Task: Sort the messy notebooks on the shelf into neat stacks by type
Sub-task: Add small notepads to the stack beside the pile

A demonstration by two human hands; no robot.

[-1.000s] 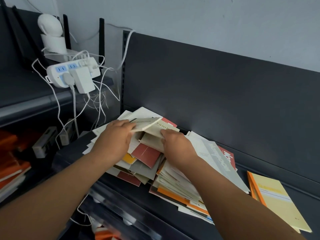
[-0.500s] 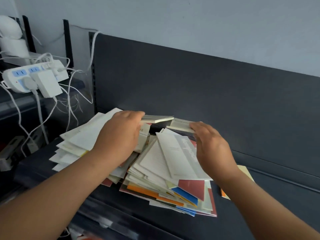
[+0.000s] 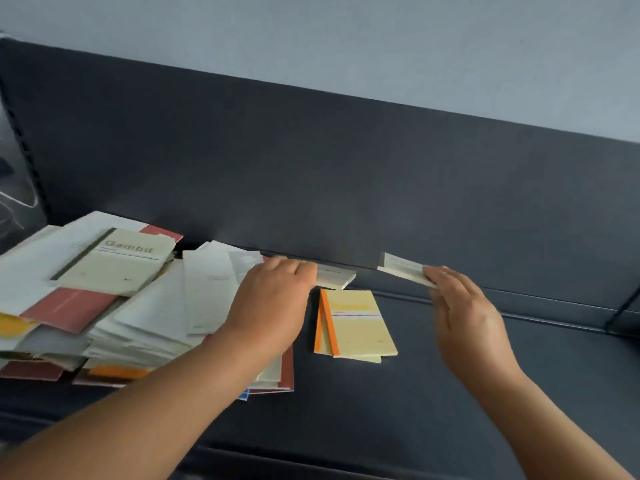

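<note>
A messy pile of notebooks [image 3: 138, 317] covers the left part of the dark shelf [image 3: 415, 393]. A cream notebook with a dark spine [image 3: 117, 261] lies on top of the pile. My left hand [image 3: 273, 306] grips a pale notebook [image 3: 334, 275] just above the shelf, at the pile's right edge. Farther right, my right hand [image 3: 460, 313] pinches another pale notebook [image 3: 401, 268] and holds it in the air near the back panel. Between the hands, two yellow notebooks with orange spines [image 3: 356, 323] lie stacked flat on the shelf.
A dark back panel [image 3: 346, 174] rises behind the shelf, with a pale wall above it. White cables [image 3: 14, 202] show at the far left edge. Bare shelf surface extends to the right of the yellow notebooks.
Both hands have moved right, away from the pile, each carrying a pale notebook. The view has swung right; the power strip has left the frame and the yellow notebooks show fully.
</note>
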